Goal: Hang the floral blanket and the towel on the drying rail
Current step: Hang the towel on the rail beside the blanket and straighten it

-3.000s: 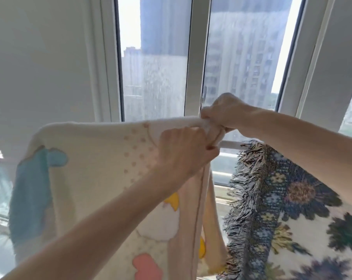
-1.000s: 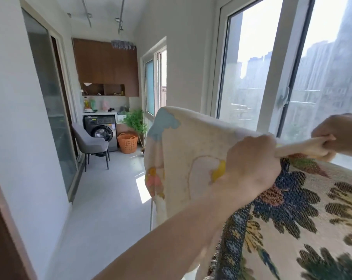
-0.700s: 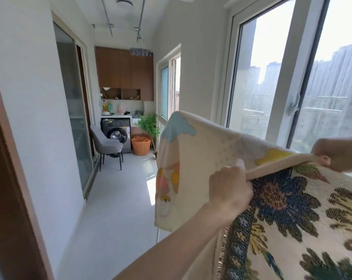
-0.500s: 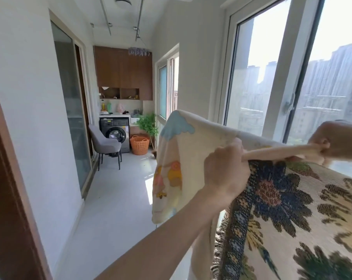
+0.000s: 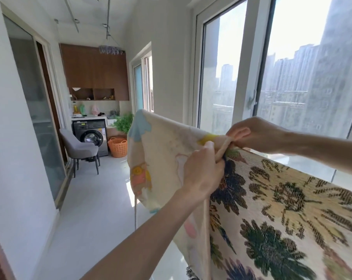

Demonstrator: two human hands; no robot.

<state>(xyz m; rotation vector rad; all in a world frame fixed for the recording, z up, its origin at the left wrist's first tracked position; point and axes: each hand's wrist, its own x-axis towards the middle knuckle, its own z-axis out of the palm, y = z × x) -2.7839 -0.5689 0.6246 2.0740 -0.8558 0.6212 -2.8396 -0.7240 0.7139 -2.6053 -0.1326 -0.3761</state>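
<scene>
A narrow laundry balcony runs along tall windows. Both hands pinch the towel's (image 5: 163,158) rolled edge: left hand (image 5: 201,174) just below it, right hand (image 5: 257,134) just above. The edge runs between their fingers, overlapping the floral blanket (image 5: 282,209), which hangs under the right hand. The rail itself is hidden.

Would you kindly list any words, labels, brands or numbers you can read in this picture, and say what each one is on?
No text can be read.
Washing machine: a small pale patch on its front panel, too small and blurred to read.
Bottles on the counter above it: any labels are too small to tell.
Towel and blanket: pictures and flowers only, no lettering.
</scene>
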